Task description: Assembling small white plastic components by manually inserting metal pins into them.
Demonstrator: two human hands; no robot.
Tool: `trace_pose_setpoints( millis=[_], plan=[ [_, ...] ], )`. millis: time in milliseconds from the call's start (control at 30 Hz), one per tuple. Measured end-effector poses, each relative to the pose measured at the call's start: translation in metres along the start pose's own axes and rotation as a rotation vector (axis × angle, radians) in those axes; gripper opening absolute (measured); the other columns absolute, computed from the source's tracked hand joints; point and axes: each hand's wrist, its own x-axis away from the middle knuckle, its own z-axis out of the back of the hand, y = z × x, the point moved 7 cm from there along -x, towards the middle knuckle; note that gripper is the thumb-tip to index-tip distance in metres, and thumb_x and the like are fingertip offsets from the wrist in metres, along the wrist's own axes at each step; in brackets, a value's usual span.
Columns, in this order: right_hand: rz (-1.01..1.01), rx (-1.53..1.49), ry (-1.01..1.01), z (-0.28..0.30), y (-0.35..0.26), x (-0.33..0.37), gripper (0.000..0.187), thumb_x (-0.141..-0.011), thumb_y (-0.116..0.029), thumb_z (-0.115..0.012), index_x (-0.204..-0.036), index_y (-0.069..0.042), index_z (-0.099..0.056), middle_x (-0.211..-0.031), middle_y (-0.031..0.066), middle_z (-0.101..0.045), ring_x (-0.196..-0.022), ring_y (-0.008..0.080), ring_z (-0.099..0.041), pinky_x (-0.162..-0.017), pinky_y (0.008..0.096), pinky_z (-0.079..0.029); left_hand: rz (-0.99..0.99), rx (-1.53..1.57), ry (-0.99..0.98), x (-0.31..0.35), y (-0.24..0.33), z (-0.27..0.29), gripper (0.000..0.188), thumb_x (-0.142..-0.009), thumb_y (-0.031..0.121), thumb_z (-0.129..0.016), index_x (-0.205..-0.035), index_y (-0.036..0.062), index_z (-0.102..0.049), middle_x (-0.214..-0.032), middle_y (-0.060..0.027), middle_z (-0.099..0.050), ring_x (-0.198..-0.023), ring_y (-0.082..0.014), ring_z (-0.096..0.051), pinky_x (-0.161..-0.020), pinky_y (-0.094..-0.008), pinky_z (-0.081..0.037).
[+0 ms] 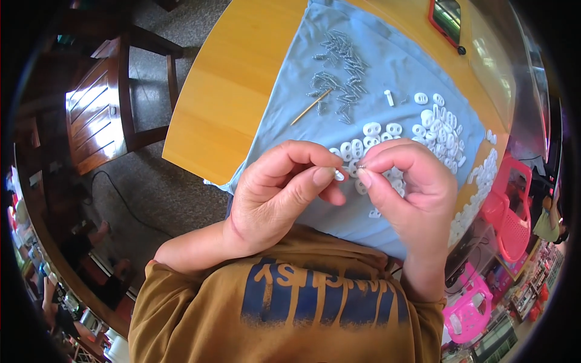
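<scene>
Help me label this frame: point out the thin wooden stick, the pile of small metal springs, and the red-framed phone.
thin wooden stick (310,107), head view, mid-shaft
pile of small metal springs (342,72), head view, pile centre
red-framed phone (446,18), head view, screen

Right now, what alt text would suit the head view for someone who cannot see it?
Two bare hands, left hand and right hand, pinch a tiny white plastic piece and a small metal part between them above a blue cloth on a wooden table. The cloth holds white pieces, metal springs and a thin stick.

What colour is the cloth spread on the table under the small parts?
Light blue. The cloth shows best in the head view, lying over the yellow-orange wooden table.
</scene>
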Motion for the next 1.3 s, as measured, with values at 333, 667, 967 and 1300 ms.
trace_pose_setpoints(
  millis=[333,667,967,1300],
  plan=[
    [-0.049,-0.056,0.034,0.011,0.005,0.029,0.015,-0.076,0.007,-0.064,-0.089,-0.001,-0.064,-0.083,0.0064,-0.065,-0.075,0.0145,-0.062,-0.067,0.0248,-0.048,0.079,-0.084,-0.056,0.009,-0.006,-0.018,0.020,-0.090,0.001,-0.055,-0.109,-0.0015,-0.052,-0.093,-0.0083,-0.060,-0.073,-0.0114,-0.059,-0.065,-0.0213,-0.050],
    [0.008,-0.032,0.016,0.012,-0.002,0.036,0.018,-0.076,0.007,-0.065,-0.092,-0.001,-0.063,-0.082,0.0067,-0.065,-0.074,0.0134,-0.064,-0.066,0.0239,-0.050,0.072,-0.194,-0.069,0.012,-0.006,-0.024,0.014,-0.088,-0.002,-0.057,-0.101,-0.0027,-0.053,-0.092,-0.0104,-0.059,-0.072,-0.0135,-0.060,-0.063,-0.0237,-0.051],
    [0.025,0.029,0.034,0.010,-0.004,0.035,0.019,-0.074,0.007,-0.067,-0.090,-0.002,-0.063,-0.080,0.0071,-0.065,-0.071,0.0150,-0.064,-0.064,0.0247,-0.050,0.062,-0.189,-0.057,0.012,-0.009,-0.019,0.015,-0.088,0.000,-0.058,-0.103,-0.0023,-0.055,-0.092,-0.0067,-0.060,-0.073,-0.0094,-0.058,-0.064,-0.0201,-0.050],
    [0.207,0.283,0.018,0.003,-0.018,0.030,0.023,-0.069,0.008,-0.066,-0.088,-0.004,-0.063,-0.074,0.0071,-0.063,-0.066,0.0217,-0.062,-0.058,0.0301,-0.047,-0.037,-0.286,-0.069,0.010,-0.007,-0.014,0.015,-0.087,-0.002,-0.059,-0.102,-0.0021,-0.059,-0.094,-0.0057,-0.060,-0.072,-0.0070,-0.058,-0.062,-0.0180,-0.049]
  ],
)
